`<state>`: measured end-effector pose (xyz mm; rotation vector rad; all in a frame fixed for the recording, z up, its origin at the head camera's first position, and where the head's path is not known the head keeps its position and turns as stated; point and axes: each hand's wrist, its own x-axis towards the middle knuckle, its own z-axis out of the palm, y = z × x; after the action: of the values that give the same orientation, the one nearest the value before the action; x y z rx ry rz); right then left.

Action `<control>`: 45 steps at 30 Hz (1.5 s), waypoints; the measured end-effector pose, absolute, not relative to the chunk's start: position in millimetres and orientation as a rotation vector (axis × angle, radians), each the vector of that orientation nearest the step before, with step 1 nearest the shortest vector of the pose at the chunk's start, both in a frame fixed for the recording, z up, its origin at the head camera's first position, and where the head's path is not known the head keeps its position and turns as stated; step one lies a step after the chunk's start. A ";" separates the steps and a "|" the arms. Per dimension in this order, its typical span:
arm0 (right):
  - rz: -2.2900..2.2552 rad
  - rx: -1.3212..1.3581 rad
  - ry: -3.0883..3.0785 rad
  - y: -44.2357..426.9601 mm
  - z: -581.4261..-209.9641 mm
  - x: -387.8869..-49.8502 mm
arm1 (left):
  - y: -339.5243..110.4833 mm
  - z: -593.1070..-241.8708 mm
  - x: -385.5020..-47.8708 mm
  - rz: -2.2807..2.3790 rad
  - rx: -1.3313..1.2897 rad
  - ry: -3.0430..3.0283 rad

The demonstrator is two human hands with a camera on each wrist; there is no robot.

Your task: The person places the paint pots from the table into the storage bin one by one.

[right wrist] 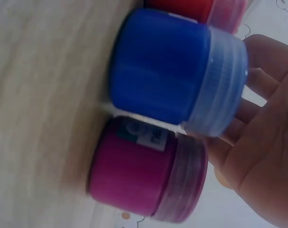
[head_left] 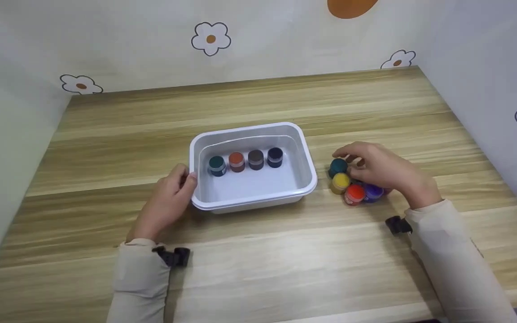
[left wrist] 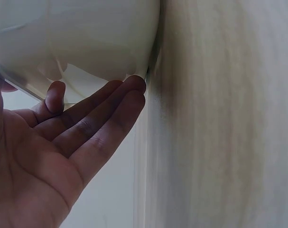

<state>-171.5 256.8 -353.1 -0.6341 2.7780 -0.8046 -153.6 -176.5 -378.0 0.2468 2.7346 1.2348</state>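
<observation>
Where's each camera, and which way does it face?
Head: on the head, facing forward and down at the white tray and jars; left hand, right hand and sleeves show.
Left wrist: on that wrist, facing the white tray's outer wall; left hand shows.
Right wrist: on that wrist, facing the blue jar and magenta jar side-on; right hand partly shows.
Head and left wrist share the white tray and left hand.

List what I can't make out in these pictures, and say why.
Head: how much of the jar cluster lies beneath the right hand, which covers it in part.
Right wrist: wording on the label of the magenta jar, too blurred to read.
Right wrist: the rest of the red jar, cut off by the top edge.
Left wrist: the inside of the white tub, hidden by its wall.
</observation>
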 end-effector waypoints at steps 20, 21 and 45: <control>-0.734 -0.641 2.749 245.1 -357.0 -175.0 | -181.4 -376.4 -152.3 1.203 0.202 2.722; -0.734 -0.630 2.753 245.5 -356.3 -174.8 | -181.5 -377.0 -152.3 1.204 0.202 2.721; -0.761 -0.979 2.878 166.2 -290.0 -176.8 | -177.3 -381.0 -155.7 1.240 0.209 2.698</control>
<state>-176.8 166.2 -290.0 -0.9789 2.8779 -0.7607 -155.7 -177.3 -381.0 0.2093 2.6976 1.2404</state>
